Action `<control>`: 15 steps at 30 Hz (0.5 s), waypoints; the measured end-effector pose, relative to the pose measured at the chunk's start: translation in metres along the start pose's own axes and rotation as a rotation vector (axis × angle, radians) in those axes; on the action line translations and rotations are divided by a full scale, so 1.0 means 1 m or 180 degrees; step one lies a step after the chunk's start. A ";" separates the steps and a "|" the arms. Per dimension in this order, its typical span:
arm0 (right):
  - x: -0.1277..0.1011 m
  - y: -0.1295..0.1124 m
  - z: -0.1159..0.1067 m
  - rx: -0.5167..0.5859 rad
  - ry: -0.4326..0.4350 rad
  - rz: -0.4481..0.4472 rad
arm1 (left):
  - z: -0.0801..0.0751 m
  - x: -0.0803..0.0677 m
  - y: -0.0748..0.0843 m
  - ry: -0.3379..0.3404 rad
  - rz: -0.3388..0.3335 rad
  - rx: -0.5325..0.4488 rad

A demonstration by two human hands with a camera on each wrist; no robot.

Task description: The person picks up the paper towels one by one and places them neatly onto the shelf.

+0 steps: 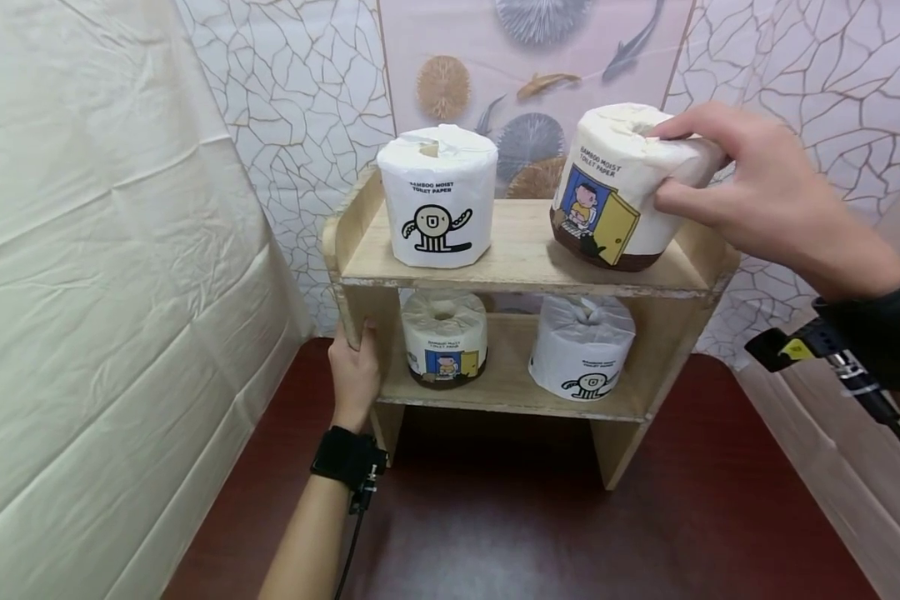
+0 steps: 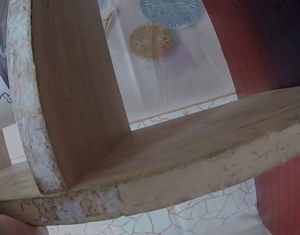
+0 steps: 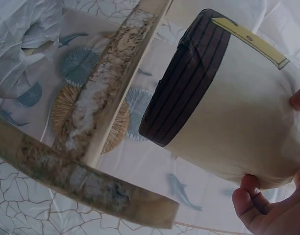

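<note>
My right hand (image 1: 765, 192) grips a wrapped toilet paper roll (image 1: 607, 192) by its upper end, above the right part of the top board of a wooden shelf (image 1: 521, 250). The roll is tilted; its wrapper is white with a dark brown base band and a cartoon with a yellow door. In the right wrist view the roll's brown band (image 3: 184, 78) points toward the shelf, with fingertips (image 3: 250, 196) against the white end. My left hand (image 1: 355, 375) holds the shelf's left side panel, and only a bit of it shows in the left wrist view.
A white toilet paper roll (image 1: 438, 200) stands on the top board's left. Below, a cartoon-door roll (image 1: 444, 337) and another white roll (image 1: 581, 350) sit on the lower board. The shelf stands on a dark red table (image 1: 495, 533), near a patterned backdrop (image 1: 307, 108) and cream cloth (image 1: 112, 275).
</note>
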State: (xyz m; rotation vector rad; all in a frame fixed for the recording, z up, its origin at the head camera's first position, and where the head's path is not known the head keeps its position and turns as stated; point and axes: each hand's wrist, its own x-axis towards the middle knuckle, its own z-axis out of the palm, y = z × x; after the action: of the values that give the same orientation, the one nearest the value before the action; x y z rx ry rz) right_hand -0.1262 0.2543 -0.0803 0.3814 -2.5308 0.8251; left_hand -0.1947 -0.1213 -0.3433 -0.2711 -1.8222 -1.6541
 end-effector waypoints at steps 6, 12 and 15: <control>0.004 0.000 0.006 -0.0053 -0.0021 -0.0094 | 0.001 0.001 0.000 -0.0027 0.0022 -0.0020; 0.009 0.002 0.015 -0.0111 -0.0044 -0.0196 | 0.002 -0.001 0.000 0.0011 0.0089 0.0010; 0.013 0.002 0.019 -0.0112 -0.0017 -0.0269 | 0.001 0.000 0.001 0.0035 0.0127 0.0011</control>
State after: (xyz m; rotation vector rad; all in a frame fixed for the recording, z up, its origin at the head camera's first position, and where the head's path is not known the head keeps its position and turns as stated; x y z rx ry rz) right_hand -0.1449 0.2425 -0.0886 0.4762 -2.5117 0.7477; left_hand -0.1949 -0.1203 -0.3426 -0.2944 -1.8001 -1.6221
